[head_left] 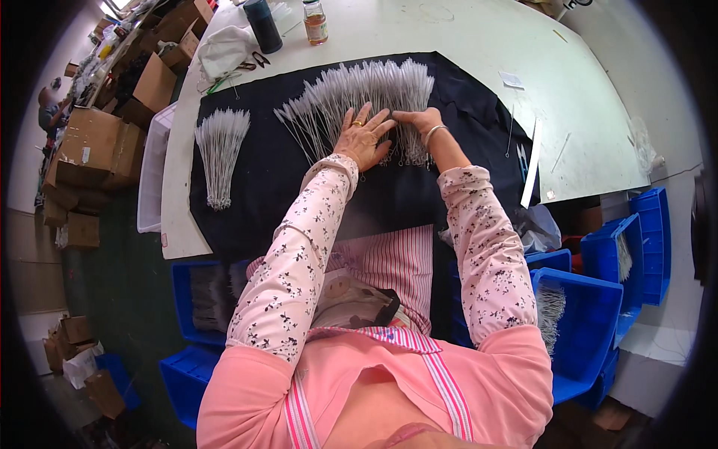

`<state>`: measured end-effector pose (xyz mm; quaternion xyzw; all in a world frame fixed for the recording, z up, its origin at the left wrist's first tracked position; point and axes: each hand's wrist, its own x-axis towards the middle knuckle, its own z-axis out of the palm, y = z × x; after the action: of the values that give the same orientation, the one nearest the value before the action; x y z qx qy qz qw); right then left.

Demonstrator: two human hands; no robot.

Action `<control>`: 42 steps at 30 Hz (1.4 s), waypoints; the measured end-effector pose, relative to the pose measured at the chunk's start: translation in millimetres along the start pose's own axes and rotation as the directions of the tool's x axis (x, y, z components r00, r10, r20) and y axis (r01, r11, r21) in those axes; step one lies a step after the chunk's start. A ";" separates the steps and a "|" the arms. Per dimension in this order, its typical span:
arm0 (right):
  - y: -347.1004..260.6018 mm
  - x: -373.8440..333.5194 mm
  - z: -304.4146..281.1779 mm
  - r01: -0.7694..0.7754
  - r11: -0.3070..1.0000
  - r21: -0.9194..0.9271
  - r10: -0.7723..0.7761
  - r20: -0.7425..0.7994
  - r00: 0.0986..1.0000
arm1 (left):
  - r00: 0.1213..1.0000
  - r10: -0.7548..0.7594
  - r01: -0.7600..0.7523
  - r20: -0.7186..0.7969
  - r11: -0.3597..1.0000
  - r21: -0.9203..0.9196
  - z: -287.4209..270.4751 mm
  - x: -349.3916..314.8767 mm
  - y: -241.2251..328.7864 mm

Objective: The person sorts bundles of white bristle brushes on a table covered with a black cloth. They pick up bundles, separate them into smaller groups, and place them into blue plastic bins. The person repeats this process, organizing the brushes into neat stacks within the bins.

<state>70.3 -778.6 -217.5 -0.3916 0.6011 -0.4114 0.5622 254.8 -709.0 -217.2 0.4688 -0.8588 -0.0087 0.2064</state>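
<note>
A wide, fanned row of thin wire brushes [336,93] with white bristle heads lies on a black cloth [277,198], heads pointing away from me. My left hand [364,141] rests on the wire stems near the middle of the row, fingers spread. At the row's right part, my right hand [425,123] is bent in over the stems, one digit reaching left towards my left hand. Its other fingers are mostly hidden; it appears curled around some brushes. A smaller separate bundle of brushes [222,157] lies at the left of the cloth.
A dark cylindrical flask [263,26], a glass jar [315,22] and scissors [254,62] are on the pale table [479,30]. A white strip [532,165] lies at right. Blue bins [583,322] stand below, some holding brushes. Cardboard boxes [93,146] and another person [51,112] are left.
</note>
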 end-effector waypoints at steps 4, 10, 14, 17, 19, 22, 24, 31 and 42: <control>-13.0 -11.8 11.4 -0.038 0.837 -0.547 -0.069 -0.175 0.982 | 1.000 0.016 -0.016 0.004 0.999 0.030 -2.6 -0.1 2.3; -26.5 5.2 -6.0 -0.071 0.973 -0.218 0.088 0.068 0.994 | 0.989 0.092 -0.110 0.114 0.981 0.162 -9.2 2.7 7.0; -27.6 -10.8 2.1 -0.027 0.993 -0.114 0.036 0.076 0.996 | 0.967 0.196 -0.219 0.165 0.966 0.135 -12.7 7.6 10.6; -29.4 -4.3 -2.7 -0.006 0.994 -0.108 0.015 0.088 0.996 | 0.964 0.227 -0.246 0.141 0.959 0.144 -12.6 12.7 12.6; -37.3 -4.2 -5.3 -0.095 0.995 -0.035 0.099 0.137 0.986 | 0.957 0.255 -0.271 0.140 0.956 0.109 -8.9 14.7 10.3; -59.8 -12.7 -7.0 -0.129 0.985 -0.115 0.146 0.161 0.976 | 0.951 0.210 -0.237 0.227 0.966 0.100 -4.8 14.9 6.2; -75.7 -16.9 -14.1 -0.110 0.981 -0.159 0.130 0.121 0.984 | 0.942 0.186 -0.224 0.279 0.968 0.109 -3.7 17.9 7.6; -137.1 -47.6 -33.6 -0.018 0.999 -0.044 0.031 0.327 0.944 | 0.963 0.191 -0.207 0.190 0.976 0.066 4.7 14.1 3.4; -76.2 -119.0 49.8 -0.418 0.812 0.407 0.032 0.685 0.728 | 0.901 -0.147 0.069 -0.408 0.977 -0.200 -107.8 -53.7 67.2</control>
<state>127.9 -697.2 -105.5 -0.2566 0.2735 -0.3255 0.8680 265.5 -608.7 -123.2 0.4861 -0.7624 0.0029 0.4272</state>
